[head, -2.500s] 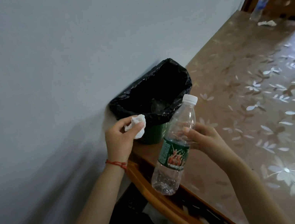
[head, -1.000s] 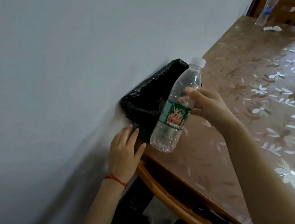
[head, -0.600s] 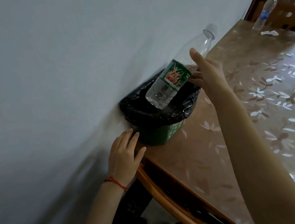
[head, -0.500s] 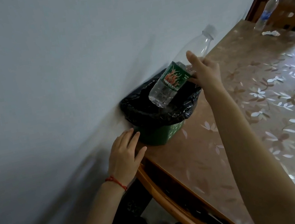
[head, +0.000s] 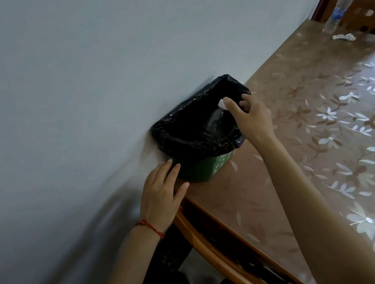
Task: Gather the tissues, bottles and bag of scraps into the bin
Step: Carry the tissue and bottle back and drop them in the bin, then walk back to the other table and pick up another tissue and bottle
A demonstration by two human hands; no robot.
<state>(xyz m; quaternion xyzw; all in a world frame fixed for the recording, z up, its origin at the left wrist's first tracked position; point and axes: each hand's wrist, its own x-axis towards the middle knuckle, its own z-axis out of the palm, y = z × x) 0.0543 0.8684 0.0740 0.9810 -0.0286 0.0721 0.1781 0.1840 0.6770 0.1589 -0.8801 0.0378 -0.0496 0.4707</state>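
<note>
A small green bin [head: 202, 172] with a black liner [head: 191, 138] stands on the table against the wall. A clear plastic bottle [head: 214, 118] lies inside it, its white cap up near the rim. My right hand [head: 250, 116] hovers over the bin's right rim, fingers apart just above the bottle's neck. Lower left, my left hand [head: 163, 195] rests flat against the green side of the bin and holds nothing. Far down the table stands a second clear bottle [head: 340, 9] with a blue label, and a crumpled white tissue [head: 344, 37] lies beside it.
The table [head: 330, 142] has a brown flowered cover and a wooden front edge [head: 213, 244]. A grey wall [head: 73, 86] runs along its left side. A wooden chair back [head: 374, 13] stands behind the far bottle.
My right hand lifted the green-labelled bottle from the table edge and lowered it bottom-first into the bin. My left hand dropped its tissue earlier and now rests on the bin's side.
</note>
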